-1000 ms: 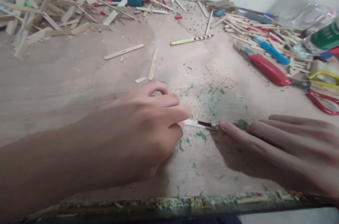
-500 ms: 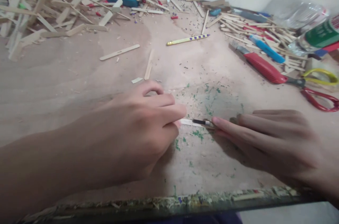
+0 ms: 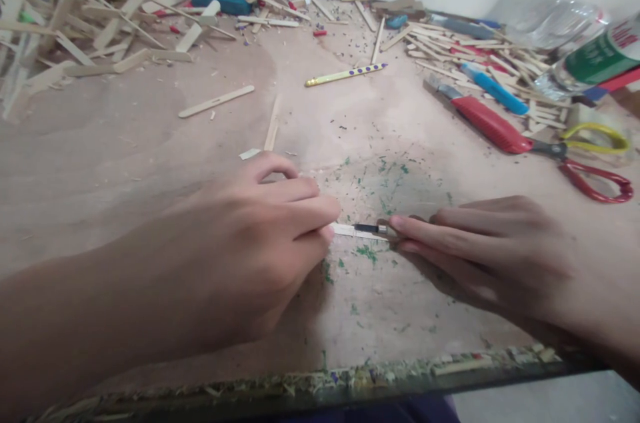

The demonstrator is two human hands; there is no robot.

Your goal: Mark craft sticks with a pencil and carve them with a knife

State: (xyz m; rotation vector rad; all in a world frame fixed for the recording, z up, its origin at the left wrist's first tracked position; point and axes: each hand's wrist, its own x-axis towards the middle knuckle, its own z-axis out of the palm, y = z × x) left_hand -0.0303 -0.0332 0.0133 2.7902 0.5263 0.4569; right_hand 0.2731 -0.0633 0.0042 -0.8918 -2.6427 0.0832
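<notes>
Left hand (image 3: 265, 230) is pressing down a pale stick (image 3: 344, 230) lying mid-counter (image 3: 100, 143), toward the front edge; its grip is closing on the stick's left end, exact contact hidden. Right-hand (image 3: 485, 250) grip is pinching a slim dark-tipped tool (image 3: 367, 228), tip lying along the stick, green crumbs (image 3: 367, 252) just beside. Probably scoring or shaving step; next move is likely calling for firm pinning, controlled tip pressure, left fingers clear.
</notes>
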